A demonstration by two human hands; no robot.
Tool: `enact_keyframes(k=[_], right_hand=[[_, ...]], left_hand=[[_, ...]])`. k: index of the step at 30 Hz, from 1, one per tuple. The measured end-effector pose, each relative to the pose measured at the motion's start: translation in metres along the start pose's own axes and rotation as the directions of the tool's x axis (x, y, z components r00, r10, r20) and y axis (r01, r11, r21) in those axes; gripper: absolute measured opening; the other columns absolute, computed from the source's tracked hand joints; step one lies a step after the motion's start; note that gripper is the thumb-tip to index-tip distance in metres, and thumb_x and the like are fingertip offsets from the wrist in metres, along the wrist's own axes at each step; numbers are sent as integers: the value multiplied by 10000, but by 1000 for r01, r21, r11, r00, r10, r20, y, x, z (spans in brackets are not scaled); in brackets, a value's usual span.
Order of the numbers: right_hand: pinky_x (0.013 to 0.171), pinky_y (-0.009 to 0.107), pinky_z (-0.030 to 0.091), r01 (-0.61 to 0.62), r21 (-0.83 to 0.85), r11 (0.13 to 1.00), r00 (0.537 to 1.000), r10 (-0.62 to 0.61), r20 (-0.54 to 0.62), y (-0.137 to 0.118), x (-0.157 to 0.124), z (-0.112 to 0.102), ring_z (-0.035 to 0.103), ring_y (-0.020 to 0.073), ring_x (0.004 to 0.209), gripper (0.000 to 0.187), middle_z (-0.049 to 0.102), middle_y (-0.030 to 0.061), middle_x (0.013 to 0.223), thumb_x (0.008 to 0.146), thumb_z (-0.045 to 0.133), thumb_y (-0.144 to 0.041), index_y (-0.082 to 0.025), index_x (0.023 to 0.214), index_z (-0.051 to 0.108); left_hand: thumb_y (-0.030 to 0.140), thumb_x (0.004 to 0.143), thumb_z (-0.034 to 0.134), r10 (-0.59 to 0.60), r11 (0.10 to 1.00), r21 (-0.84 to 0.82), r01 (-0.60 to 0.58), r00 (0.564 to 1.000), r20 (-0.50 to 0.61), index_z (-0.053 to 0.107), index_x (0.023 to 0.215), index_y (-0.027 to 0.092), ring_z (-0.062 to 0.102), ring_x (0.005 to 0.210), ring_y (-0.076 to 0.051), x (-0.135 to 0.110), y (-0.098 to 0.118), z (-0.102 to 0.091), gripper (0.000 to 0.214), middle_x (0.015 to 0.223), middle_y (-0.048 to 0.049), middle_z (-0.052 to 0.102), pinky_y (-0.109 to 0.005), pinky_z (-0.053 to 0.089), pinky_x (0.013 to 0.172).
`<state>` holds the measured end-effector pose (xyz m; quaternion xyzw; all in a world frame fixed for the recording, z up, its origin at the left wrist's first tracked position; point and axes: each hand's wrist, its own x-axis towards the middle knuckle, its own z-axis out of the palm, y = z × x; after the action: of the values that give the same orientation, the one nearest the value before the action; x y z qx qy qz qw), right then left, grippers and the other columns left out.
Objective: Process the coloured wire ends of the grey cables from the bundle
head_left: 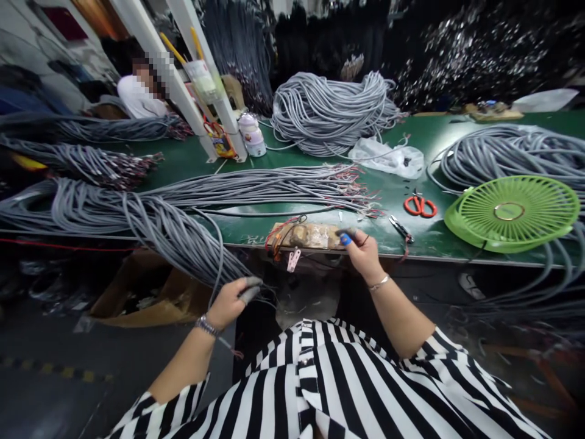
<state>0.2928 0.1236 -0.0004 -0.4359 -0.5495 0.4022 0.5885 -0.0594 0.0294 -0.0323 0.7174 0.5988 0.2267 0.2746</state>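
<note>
My left hand [233, 300], with grey covers on its fingertips, is closed at the hanging end of a thick bundle of grey cables [183, 247]. One grey cable loops down into this hand, and its end with thin reddish wires [235, 352] sticks out below the wrist. My right hand [363, 253] has a blue cover on the thumb and a dark one on a finger. Its fingers are pinched together at the right end of a small wooden board [315, 236]; whatever lies between them is too small to make out. A pink clip [294, 260] hangs at the board's front edge.
Red-handled scissors [419, 206], small pliers [401, 229] and a green fan [512, 213] lie to the right on the green table [393, 189]. Coiled cables [333, 113] and a plastic bag [388, 157] are behind. A cardboard box [150, 292] stands below; a person [141, 94] sits back left.
</note>
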Motion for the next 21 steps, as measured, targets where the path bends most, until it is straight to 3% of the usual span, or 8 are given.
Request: enact_keyframes(k=[3,5,8,11,16,19,21], right_hand=[[605,265,424,-5,-94,996,997,-3,-83,6,24,-21,525,158,671,99,595,2,638,726,713,-300,-202,718,707],[559,250,403,-48,-57,997,996,44,-76,11,33,-27,508,147,637,116,589,0,629,730,697,-313,-198,741,708],[506,232,378,-79,45,996,996,82,-47,15,34,-29,508,141,619,133,592,1,641,732,689,-323,-198,775,704],[503,230,384,-76,57,995,996,79,-44,16,32,-29,522,139,624,132,604,5,656,732,688,-312,-194,788,705],[660,285,473,-16,-49,999,999,14,-31,20,32,-30,587,157,699,173,675,18,736,766,659,-333,-192,831,735],[744,319,493,5,-93,996,1000,-6,-6,23,33,-31,624,176,745,211,707,30,772,778,648,-364,-184,844,736],[772,330,498,15,-109,994,1000,-13,16,25,33,-32,642,188,773,240,721,38,793,790,637,-378,-177,875,737]], left_hand=[[404,866,549,76,995,-42,-87,975,-207,694,1061,144,679,904,-208,55,37,-16,356,985,-83,738,-329,526,899],[369,867,548,158,987,18,-159,949,-274,693,1072,134,666,970,-211,98,56,-21,344,1044,-97,724,-326,508,931],[266,841,543,253,951,224,-211,951,-179,692,1085,122,627,1069,-232,163,76,-21,320,1107,-116,696,-332,478,967],[227,808,569,198,917,361,-168,979,-46,667,1157,125,605,1113,-235,210,91,-15,376,1195,-121,666,-316,456,982],[184,764,560,119,828,522,-206,973,196,645,1223,194,660,905,-217,233,106,-14,466,970,-59,727,-289,477,821],[217,759,552,105,763,611,-210,973,203,694,1118,201,657,881,-222,230,107,-17,386,900,-54,723,-285,469,785],[240,763,552,87,794,581,-178,980,181,703,1055,197,652,861,-207,228,105,-18,331,890,-46,720,-269,468,760]])
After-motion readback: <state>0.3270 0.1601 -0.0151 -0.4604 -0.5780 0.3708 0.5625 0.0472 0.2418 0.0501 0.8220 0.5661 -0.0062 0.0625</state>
